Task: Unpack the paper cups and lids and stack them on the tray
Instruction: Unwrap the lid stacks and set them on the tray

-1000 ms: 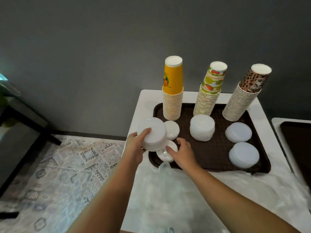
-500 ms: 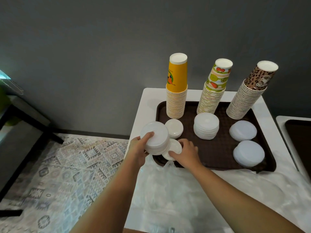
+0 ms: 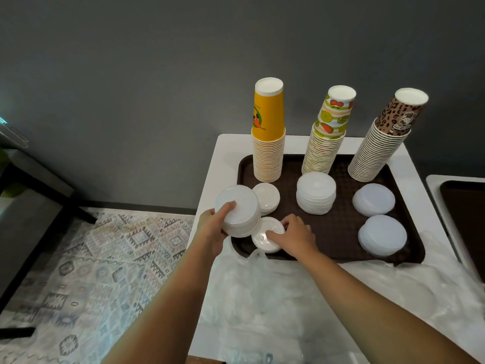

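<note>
The left hand [image 3: 212, 227] grips a stack of white lids [image 3: 240, 211] from the side, thumb on top and fingers curled under it, holding it tilted above the near left corner of the brown tray [image 3: 338, 232]. Just beside and below it, the right hand [image 3: 295, 236] rests its fingers on a small pile of lids [image 3: 267, 236] lying on the tray — the fingertips curl over the far rim and a finger lies across the top. The two hands are close together, with the lids between them.

Behind the held stack sits another low pile of lids [image 3: 267, 197], and past that a taller pile [image 3: 316, 193] near the middle of the tray. Two flat piles of bluish-white lids [image 3: 374, 199] [image 3: 381, 235] lie on the right side, one behind the other.

Along the back of the tray stand three stacks of upside-down paper cups: a yellow stack [image 3: 268, 135], upright; a stack with a fruit print [image 3: 326, 135], leaning right; and a leopard-print stack [image 3: 385, 137], leaning further right.

The tray rests on a white table [image 3: 217, 164]. Clear plastic wrapping [image 3: 275, 298] lies crumpled over the near part of the table, touching the tray's front edge. A patterned rug [image 3: 99, 258] covers the floor to the left.
</note>
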